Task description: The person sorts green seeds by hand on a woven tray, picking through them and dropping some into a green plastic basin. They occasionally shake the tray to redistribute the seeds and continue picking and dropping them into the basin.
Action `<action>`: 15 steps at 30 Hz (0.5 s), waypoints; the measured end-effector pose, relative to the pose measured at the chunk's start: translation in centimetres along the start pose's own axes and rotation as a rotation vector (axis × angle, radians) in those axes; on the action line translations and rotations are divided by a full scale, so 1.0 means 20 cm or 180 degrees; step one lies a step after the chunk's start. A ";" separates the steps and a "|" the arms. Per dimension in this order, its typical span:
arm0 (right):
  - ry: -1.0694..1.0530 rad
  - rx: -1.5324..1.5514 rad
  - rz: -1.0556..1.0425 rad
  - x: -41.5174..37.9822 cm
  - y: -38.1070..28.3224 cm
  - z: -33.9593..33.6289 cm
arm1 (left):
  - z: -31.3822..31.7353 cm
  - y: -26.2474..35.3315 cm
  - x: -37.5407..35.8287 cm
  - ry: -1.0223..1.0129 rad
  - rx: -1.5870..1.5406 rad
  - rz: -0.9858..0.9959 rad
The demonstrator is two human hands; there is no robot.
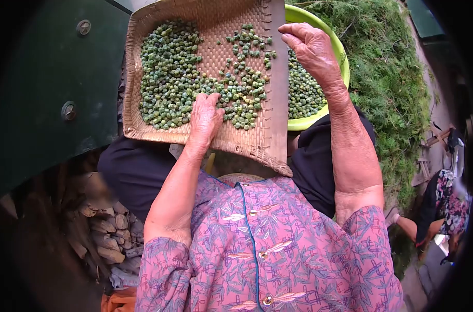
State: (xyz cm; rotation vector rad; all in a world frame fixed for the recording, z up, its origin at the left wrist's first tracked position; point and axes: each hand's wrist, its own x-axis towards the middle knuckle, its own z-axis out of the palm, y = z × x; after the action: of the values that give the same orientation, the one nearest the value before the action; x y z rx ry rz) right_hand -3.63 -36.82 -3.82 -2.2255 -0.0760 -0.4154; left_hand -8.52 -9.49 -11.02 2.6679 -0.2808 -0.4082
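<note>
A woven basket tray (236,136) with a flat wooden edge (279,99) rests across my lap. Small round green fruits (169,67) lie thickly on its left side and more loosely toward the right, some yellowish. My left hand (205,118) reaches over the near part of the pile, fingers slightly apart and touching the fruits. Raised above the wooden edge, my right hand (313,52) has its thumb and fingertips pinched together; anything between them is too small to make out. Beneath it, a lime-green basin (343,54) holds more of the same fruits (301,93).
Feathery green branches (387,78) are heaped on the right. A dark green metal surface (44,62) stands at left, with split firewood (109,234) below it. Another person in flowered clothing (452,200) is at the far right. Orange cloth (119,301) lies at lower left.
</note>
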 end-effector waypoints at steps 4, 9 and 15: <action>0.0077 0.0129 0.0013 0.01 0.00 -0.03 | 0.06 0.04 0.02 0.0051 -0.0150 0.0146; 0.0134 0.0434 0.0162 0.03 0.01 -0.06 | 0.11 0.14 0.09 0.0126 -0.0198 0.0211; 0.0093 0.0442 0.0134 0.03 0.01 -0.07 | 0.20 0.28 0.14 0.0303 -0.0497 0.0358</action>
State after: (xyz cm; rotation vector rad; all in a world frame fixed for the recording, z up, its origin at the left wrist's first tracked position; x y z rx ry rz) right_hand -3.32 -38.00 -2.91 -2.0805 -0.0411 -0.4071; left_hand -7.96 -16.78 -12.65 2.4964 -0.3532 -0.2560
